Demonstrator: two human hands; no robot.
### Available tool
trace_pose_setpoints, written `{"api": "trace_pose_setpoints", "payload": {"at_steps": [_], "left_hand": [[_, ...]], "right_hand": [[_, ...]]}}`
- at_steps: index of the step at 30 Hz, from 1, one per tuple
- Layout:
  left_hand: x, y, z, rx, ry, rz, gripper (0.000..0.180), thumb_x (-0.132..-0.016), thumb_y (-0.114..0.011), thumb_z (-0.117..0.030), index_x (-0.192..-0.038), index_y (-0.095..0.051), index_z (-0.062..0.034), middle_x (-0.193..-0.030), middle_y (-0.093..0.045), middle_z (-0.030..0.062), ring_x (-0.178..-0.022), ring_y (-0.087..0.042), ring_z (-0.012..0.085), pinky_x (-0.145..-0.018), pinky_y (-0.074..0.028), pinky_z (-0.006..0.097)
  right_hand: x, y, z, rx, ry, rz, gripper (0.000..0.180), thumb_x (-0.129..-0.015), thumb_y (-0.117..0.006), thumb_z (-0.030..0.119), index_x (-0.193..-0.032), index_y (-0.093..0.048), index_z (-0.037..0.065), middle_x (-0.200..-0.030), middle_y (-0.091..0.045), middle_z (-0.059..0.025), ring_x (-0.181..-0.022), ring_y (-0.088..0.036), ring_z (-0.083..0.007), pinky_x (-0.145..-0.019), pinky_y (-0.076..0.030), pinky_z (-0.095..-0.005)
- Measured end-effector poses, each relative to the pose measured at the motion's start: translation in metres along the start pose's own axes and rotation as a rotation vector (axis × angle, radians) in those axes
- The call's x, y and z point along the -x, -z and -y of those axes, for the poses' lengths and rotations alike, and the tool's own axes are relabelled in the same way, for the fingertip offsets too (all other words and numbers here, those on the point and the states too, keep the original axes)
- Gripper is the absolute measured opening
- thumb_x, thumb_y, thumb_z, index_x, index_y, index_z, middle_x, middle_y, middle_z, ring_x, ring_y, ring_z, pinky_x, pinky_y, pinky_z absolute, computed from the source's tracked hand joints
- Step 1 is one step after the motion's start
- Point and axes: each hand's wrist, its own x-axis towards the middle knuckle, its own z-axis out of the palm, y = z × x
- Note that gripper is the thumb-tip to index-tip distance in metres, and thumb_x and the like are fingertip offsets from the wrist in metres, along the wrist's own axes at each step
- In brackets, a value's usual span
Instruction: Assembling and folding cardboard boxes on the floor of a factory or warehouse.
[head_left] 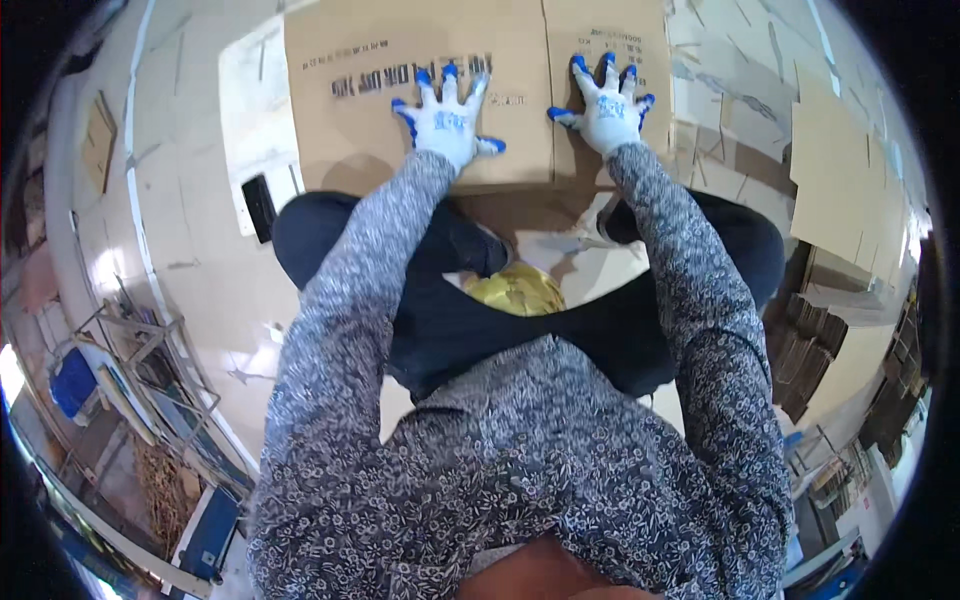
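Flat brown cardboard with dark print lies in front of my knees. A crease line runs away from me across it, right of the middle. My left hand, in a white work glove with blue fingertips, rests on the wide left panel with its fingers spread. In a matching glove, my right hand presses flat on the narrower right panel, fingers apart. Neither hand grips anything. Whether more sheets lie beneath the top one, I cannot tell.
A black, phone-like object lies left of the cardboard. Between my feet sits something round and yellow. Cardboard sheets lean at the right, with stacked brown cardboard below. A metal frame stands at the left.
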Motion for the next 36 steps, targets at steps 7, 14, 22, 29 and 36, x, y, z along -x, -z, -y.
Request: {"api": "trace_pose_setpoints", "payload": {"at_steps": [7, 14, 22, 29, 36], "left_hand": [[0.005, 0.015, -0.004, 0.059, 0.029, 0.119, 0.115, -0.066, -0.076, -0.068, -0.157, -0.014, -0.033, -0.161, -0.017, 0.0181, -0.143, -0.016, 0.0519, -0.101, -0.02, 0.08], [0.005, 0.014, 0.0, 0.051, 0.026, 0.128, 0.115, -0.067, -0.076, -0.067, -0.157, -0.013, -0.0329, -0.16, -0.017, 0.0203, -0.143, -0.017, 0.0523, -0.103, -0.019, 0.079], [0.002, 0.021, -0.001, 0.033, 0.041, 0.151, 0.115, -0.068, -0.075, -0.068, -0.157, -0.011, -0.0329, -0.161, -0.016, 0.0195, -0.144, -0.017, 0.0512, -0.104, -0.019, 0.078], [0.001, 0.024, -0.002, 0.016, -0.002, 0.096, 0.103, -0.073, -0.073, -0.063, -0.155, -0.023, -0.0283, -0.159, -0.02, 0.0201, -0.142, -0.024, 0.0479, -0.104, -0.026, 0.072], [-0.078, 0.023, -0.028, 0.138, -0.243, -0.333, 0.069, -0.089, -0.058, -0.051, -0.149, -0.037, -0.0228, -0.152, -0.034, 0.0198, -0.14, -0.03, 0.0461, -0.105, -0.027, 0.069]], "right_hand": [[0.0, 0.023, 0.012, -0.036, -0.069, 0.171, 0.093, -0.076, -0.07, 0.064, -0.153, -0.028, 0.035, -0.163, -0.013, -0.0169, -0.147, -0.013, -0.0473, -0.106, -0.017, -0.0767], [-0.007, 0.038, 0.011, -0.073, -0.058, 0.259, 0.091, -0.078, -0.07, 0.062, -0.154, -0.027, 0.036, -0.163, -0.013, -0.0161, -0.147, -0.014, -0.0463, -0.107, -0.018, -0.0753], [-0.004, 0.034, 0.014, -0.067, -0.08, 0.236, 0.082, -0.085, -0.065, 0.058, -0.154, -0.026, 0.035, -0.163, -0.012, -0.0144, -0.148, -0.013, -0.0448, -0.108, -0.019, -0.0746], [-0.004, 0.031, 0.016, -0.052, -0.125, 0.234, 0.081, -0.083, -0.066, 0.058, -0.152, -0.029, 0.037, -0.162, -0.016, -0.0136, -0.147, -0.017, -0.0437, -0.106, -0.023, -0.0745], [-0.004, 0.021, 0.01, -0.065, -0.092, 0.146, 0.076, -0.086, -0.063, 0.056, -0.152, -0.03, 0.037, -0.163, -0.015, -0.0132, -0.148, -0.015, -0.0421, -0.106, -0.02, -0.0766]]}}
